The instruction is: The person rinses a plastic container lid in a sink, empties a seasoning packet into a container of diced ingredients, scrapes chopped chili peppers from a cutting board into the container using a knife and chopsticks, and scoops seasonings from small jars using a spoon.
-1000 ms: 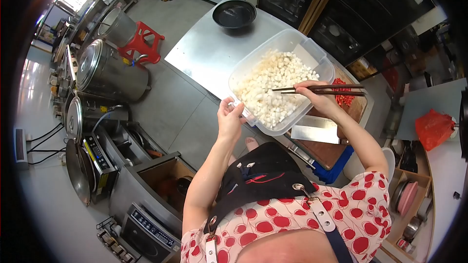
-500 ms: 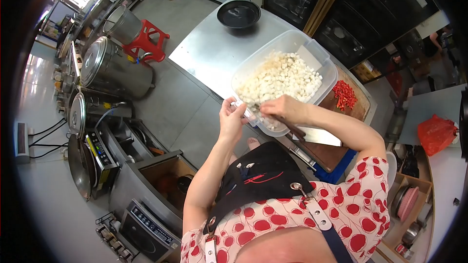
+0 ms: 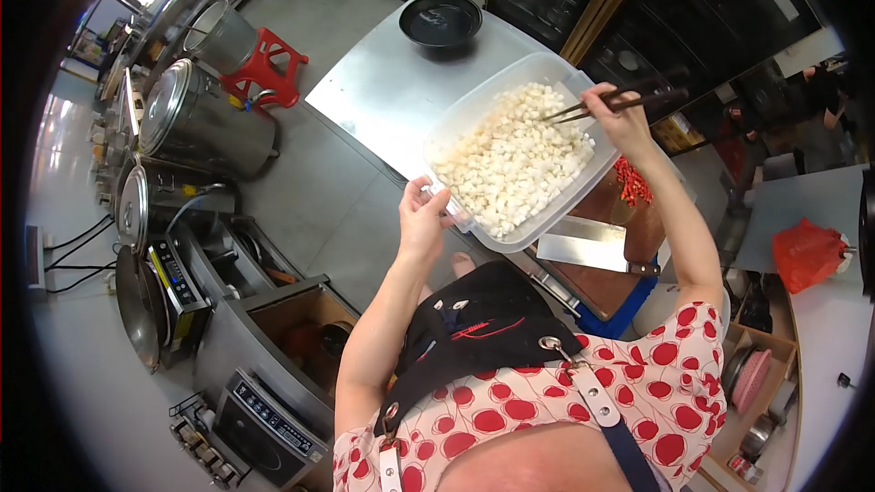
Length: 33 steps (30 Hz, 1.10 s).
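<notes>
Fingers of the right hand [image 3: 622, 118], in the head view, are closed round 2 dark chopsticks [image 3: 658, 99], whose tips reach in among the white cubes [image 3: 515, 159] at the far right of a clear plastic tub [image 3: 591, 184]. Left hand [image 3: 424, 219]: thumb and fingers pinch the tub's near left edge. The tub sits on the metal table [image 3: 360, 96], its right side over the cutting board [image 3: 602, 287], where a cleaver [image 3: 583, 246] and chopped red bits [image 3: 632, 184] lie. A black bowl [image 3: 441, 20] stands farther back.

Stirring seems to be the step in hand. To do it well, I would keep the left grip firm so the tub cannot skid, drive the tips to the bottom and into all 4 corners, and fold gently, so cubes neither break nor hop over the rim. Those along the far left wall look tanner and probably deserve extra turning.

No brand can be read: the cooker panel [image 3: 273, 419] has markings too small to make out, as does the white label [image 3: 782, 2] on the dark glass door.
</notes>
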Available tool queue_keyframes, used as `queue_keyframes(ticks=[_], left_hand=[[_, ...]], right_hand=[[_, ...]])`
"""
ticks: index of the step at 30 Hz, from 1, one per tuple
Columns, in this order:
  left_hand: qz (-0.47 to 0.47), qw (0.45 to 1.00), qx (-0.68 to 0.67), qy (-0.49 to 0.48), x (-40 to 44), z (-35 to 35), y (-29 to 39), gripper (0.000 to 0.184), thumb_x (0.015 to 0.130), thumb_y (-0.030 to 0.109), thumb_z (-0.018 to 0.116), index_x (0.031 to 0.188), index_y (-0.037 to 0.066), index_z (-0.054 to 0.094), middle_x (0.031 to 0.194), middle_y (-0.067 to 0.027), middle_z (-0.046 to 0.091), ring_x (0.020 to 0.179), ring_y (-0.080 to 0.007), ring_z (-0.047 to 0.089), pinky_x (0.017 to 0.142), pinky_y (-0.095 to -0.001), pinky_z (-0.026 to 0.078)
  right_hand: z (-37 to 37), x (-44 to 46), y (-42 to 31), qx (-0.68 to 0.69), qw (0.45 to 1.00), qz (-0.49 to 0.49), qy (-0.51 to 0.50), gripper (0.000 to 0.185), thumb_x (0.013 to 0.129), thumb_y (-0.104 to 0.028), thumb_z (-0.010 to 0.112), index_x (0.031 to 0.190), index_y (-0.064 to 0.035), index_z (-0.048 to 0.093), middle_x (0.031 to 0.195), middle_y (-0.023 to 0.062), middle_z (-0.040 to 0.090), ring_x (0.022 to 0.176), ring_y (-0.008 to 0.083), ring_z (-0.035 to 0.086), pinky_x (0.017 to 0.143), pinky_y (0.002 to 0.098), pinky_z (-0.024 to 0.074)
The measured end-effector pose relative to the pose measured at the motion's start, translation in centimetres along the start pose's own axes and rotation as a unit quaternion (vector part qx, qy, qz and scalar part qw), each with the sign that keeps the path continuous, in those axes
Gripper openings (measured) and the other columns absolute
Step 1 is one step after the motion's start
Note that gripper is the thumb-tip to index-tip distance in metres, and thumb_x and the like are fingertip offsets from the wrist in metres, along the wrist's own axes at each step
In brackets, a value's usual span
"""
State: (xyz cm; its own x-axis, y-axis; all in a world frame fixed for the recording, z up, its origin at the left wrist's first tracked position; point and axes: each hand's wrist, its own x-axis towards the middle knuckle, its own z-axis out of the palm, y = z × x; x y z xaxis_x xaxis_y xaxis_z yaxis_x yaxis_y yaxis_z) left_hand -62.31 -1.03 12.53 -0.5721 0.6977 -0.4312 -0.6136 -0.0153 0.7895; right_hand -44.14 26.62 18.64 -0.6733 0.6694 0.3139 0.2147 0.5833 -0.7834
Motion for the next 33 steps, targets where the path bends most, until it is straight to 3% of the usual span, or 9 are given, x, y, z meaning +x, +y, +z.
queue_keyframes(ticks=[5,7,10,13,17,20,23,28,33], left_hand=[[0.004,1.000,-0.003,-0.002,0.3,-0.3,-0.3,0.028,0.086,-0.001,0.053,0.111,0.001,0.039,0.092,-0.0114,0.061,0.078,-0.0166,0.063,0.057,-0.0324,0.058],[0.009,1.000,0.004,0.000,0.5,-0.5,-0.4,0.029,0.086,-0.001,0.053,0.112,0.000,0.039,0.092,-0.0110,0.061,0.077,-0.0163,0.063,0.057,-0.0316,0.058],[0.013,1.000,0.003,0.005,0.2,-0.2,-0.3,0.031,0.086,0.000,0.053,0.113,0.000,0.039,0.091,-0.0103,0.061,0.075,-0.0157,0.063,0.057,-0.0302,0.056],[0.015,1.000,-0.007,0.005,0.1,0.1,-0.2,0.031,0.086,0.000,0.054,0.114,0.000,0.039,0.091,-0.0100,0.060,0.074,-0.0153,0.062,0.057,-0.0296,0.055],[0.017,1.000,-0.002,-0.004,0.3,-0.4,-0.6,0.032,0.086,0.001,0.055,0.114,0.000,0.039,0.091,-0.0102,0.061,0.075,-0.0148,0.062,0.056,-0.0292,0.054],[0.010,1.000,0.007,0.003,0.0,-0.3,-0.3,0.034,0.086,0.002,0.056,0.116,0.001,0.039,0.092,-0.0100,0.061,0.074,-0.0141,0.061,0.058,-0.0293,0.054],[0.000,1.000,-0.008,0.004,-0.3,-0.6,-0.5,0.037,0.087,0.004,0.057,0.119,0.002,0.039,0.092,-0.0095,0.061,0.073,-0.0133,0.060,0.061,-0.0294,0.054],[0.017,1.000,-0.017,-0.017,-0.4,-1.2,-1.5,0.042,0.088,0.009,0.060,0.122,0.001,0.037,0.089,-0.0084,0.060,0.074,-0.0139,0.059,0.060,-0.0303,0.052],[-0.014,0.997,-0.057,0.039,0.5,-1.3,-2.4,0.036,0.089,0.013,0.061,0.115,-0.003,0.042,0.086,-0.0072,0.059,0.073,-0.0154,0.058,0.064,-0.0320,0.051]], right_hand=[[-0.8,-2.0,2.4,-0.067,0.991,0.110,-0.021,0.019,0.085,-0.014,0.061,0.081,0.0039,0.063,0.058,0.0098,0.059,0.054,0.0143,0.054,0.053,0.0291,0.0412],[-0.4,-2.9,2.6,-0.050,0.994,0.095,-0.011,0.021,0.086,-0.015,0.060,0.077,0.0035,0.062,0.059,0.0072,0.060,0.054,0.0118,0.056,0.050,0.0268,0.0415],[-0.2,-4.1,2.2,0.100,0.972,0.206,0.046,0.020,0.089,-0.017,0.057,0.078,-0.0012,0.064,0.067,0.0024,0.063,0.062,0.0100,0.064,0.048,0.0206,0.0485],[2.1,-5.4,2.1,0.183,0.944,0.271,0.051,0.017,0.089,-0.016,0.058,0.086,-0.0008,0.063,0.075,0.0052,0.065,0.065,0.0125,0.066,0.051,0.0214,0.0518],[6.2,-5.2,-1.4,0.287,0.924,0.251,0.038,0.016,0.089,-0.014,0.058,0.088,0.0009,0.063,0.079,0.0077,0.065,0.068,0.0151,0.067,0.053,0.0225,0.0539],[5.6,-3.7,-5.3,0.237,0.960,0.149,0.010,0.018,0.092,-0.014,0.055,0.090,0.0013,0.063,0.083,0.0088,0.065,0.072,0.0157,0.067,0.060,0.0250,0.0562],[3.0,-3.9,-10.5,0.197,0.971,0.132,-0.026,0.018,0.092,-0.014,0.055,0.088,0.0013,0.064,0.081,0.0078,0.066,0.072,0.0143,0.067,0.062,0.0242,0.0557],[5.8,-8.5,-10.3,0.122,0.946,0.173,-0.247,0.015,0.087,-0.017,0.062,0.086,-0.0028,0.065,0.075,0.0015,0.063,0.072,0.0076,0.060,0.063,0.0233,0.0469],[5.1,-8.9,-6.4,0.060,0.984,0.116,-0.124,0.020,0.089,-0.021,0.061,0.090,-0.0022,0.065,0.077,0.0025,0.064,0.072,0.0097,0.059,0.066,0.0245,0.0477]])
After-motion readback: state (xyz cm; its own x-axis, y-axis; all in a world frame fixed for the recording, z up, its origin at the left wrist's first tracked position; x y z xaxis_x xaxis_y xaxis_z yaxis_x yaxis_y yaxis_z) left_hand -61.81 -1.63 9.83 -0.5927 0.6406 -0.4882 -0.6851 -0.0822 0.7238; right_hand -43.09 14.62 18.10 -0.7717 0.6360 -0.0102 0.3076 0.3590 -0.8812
